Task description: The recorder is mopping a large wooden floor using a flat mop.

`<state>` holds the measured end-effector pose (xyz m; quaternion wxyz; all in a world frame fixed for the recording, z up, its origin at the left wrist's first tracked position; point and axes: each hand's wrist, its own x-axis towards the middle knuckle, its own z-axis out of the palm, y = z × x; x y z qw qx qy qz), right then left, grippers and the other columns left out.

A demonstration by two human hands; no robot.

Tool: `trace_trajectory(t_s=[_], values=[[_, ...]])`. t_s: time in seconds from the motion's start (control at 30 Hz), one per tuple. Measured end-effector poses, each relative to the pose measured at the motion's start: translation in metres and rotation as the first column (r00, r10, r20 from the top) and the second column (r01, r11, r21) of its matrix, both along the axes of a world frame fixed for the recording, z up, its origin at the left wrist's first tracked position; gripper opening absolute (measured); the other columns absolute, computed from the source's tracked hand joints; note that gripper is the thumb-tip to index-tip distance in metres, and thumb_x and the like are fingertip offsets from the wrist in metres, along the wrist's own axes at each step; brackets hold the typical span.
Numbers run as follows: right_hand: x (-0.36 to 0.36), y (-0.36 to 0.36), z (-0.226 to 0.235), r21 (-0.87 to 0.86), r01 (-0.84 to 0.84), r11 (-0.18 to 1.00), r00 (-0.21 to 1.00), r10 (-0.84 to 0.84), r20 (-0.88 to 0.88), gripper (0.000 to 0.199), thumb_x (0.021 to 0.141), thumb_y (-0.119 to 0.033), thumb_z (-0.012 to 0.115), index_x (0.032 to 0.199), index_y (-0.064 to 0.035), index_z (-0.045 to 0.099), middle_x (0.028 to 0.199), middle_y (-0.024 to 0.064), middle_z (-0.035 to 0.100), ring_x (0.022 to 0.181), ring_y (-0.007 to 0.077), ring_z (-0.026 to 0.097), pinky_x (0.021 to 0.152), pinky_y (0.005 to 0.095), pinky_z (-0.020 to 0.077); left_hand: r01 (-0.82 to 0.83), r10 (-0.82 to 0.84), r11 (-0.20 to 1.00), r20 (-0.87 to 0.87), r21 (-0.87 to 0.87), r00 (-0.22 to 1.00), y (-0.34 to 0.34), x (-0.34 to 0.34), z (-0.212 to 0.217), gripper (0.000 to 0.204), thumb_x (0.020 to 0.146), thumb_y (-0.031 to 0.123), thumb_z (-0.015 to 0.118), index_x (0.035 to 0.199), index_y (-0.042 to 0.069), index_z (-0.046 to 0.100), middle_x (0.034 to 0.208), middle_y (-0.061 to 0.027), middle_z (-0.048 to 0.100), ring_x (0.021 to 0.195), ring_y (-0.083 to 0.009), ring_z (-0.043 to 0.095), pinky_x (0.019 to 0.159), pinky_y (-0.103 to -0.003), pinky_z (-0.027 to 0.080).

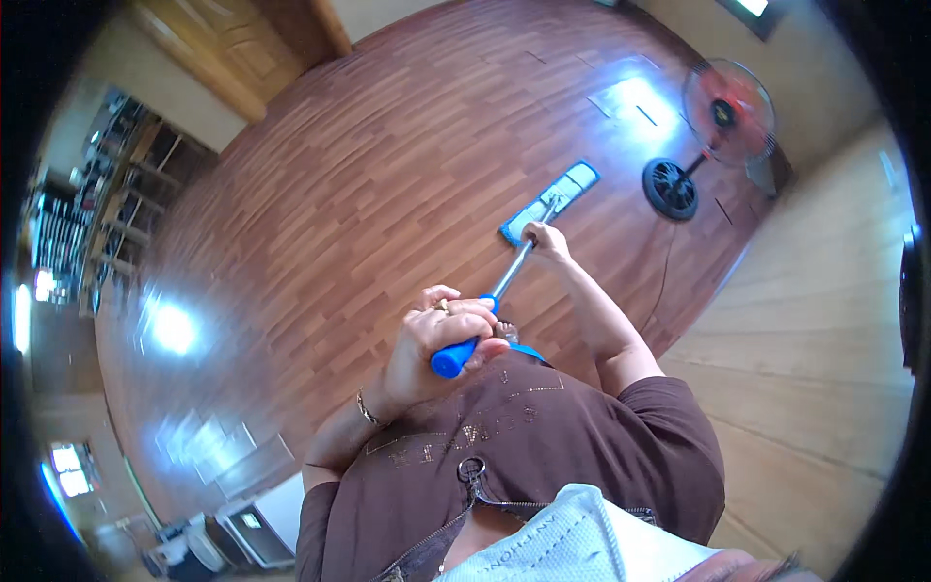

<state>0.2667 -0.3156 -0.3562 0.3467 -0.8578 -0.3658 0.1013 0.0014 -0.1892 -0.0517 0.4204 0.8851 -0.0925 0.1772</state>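
A flat mop with a blue and white head (551, 201) rests on the reddish wooden floor (369, 194). Its metal pole (512, 273) runs back toward me and ends in a blue grip. My left hand (444, 335) is closed around that blue grip near my chest. Farther down the pole, my right hand (546, 240) grips the shaft close to the mop head, arm stretched out.
A standing fan (725, 116) with a red hub and round black base (669, 189) stands right of the mop head, its cord trailing on the floor. Wooden wall panels (824, 320) lie to the right, shelves (107, 204) to the left, a wooden door (233, 48) beyond.
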Motion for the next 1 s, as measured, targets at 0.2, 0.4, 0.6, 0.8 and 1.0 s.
trace_trajectory(t_s=[0.2,0.4,0.6,0.8,1.0], values=[[-0.06,0.093,0.026,0.07,-0.343,0.937,0.934,0.348,-0.08,0.011,0.067,-0.014,0.067,0.078,-0.0121,0.063,0.072,0.0106,0.064,0.07,0.0311,0.064,0.061,0.0392,0.0492,-0.38,0.33,0.907,0.254,0.182,0.909,-0.001,-0.059,0.008,0.035,0.069,0.035,0.083,0.082,0.012,0.06,0.082,-0.0002,0.069,0.082,-0.0159,0.069,0.079,-0.034,0.047],[-0.164,0.145,0.04,0.115,-0.655,0.746,0.739,0.665,-0.107,0.011,0.07,-0.017,0.064,0.079,-0.0117,0.061,0.077,0.0115,0.064,0.074,0.0349,0.063,0.063,0.0443,0.0487,-0.54,0.441,0.791,0.344,0.288,0.829,-0.038,-0.119,0.037,0.042,0.07,0.046,0.08,0.078,0.01,0.058,0.073,-0.0009,0.062,0.068,-0.0169,0.064,0.071,-0.037,0.048],[-0.273,0.164,0.045,0.134,-0.914,0.384,0.366,0.92,-0.142,0.018,0.071,-0.021,0.064,0.086,-0.0123,0.063,0.085,0.0118,0.066,0.082,0.035,0.063,0.07,0.0441,0.0494,-0.699,0.542,0.661,0.47,0.273,0.697,-0.071,-0.154,0.049,0.054,0.077,0.053,0.071,0.102,0.007,0.059,0.067,0.0017,0.056,0.059,-0.0142,0.057,0.067,-0.034,0.051],[-0.349,0.154,0.054,0.119,-0.986,0.115,0.095,0.982,-0.166,0.008,0.072,-0.017,0.059,0.079,-0.0124,0.06,0.082,0.0111,0.065,0.083,0.0349,0.062,0.068,0.0461,0.0471,-0.754,0.665,0.564,0.356,0.337,0.656,-0.104,-0.175,0.063,0.04,0.08,0.046,0.071,0.103,0.014,0.061,0.064,0.0047,0.047,0.057,-0.0121,0.049,0.072,-0.036,0.05],[-0.358,0.155,0.036,0.152,-0.986,-0.07,-0.067,0.997,0.025,0.019,0.072,-0.029,0.071,0.072,-0.0123,0.061,0.079,0.0057,0.065,0.085,0.0294,0.062,0.075,0.0439,0.0453,-0.745,0.707,0.601,0.241,0.29,0.665,-0.118,-0.182,0.066,0.037,0.07,0.039,0.08,0.092,0.015,0.062,0.069,0.0044,0.053,0.061,-0.013,0.056,0.072,-0.035,0.049]])
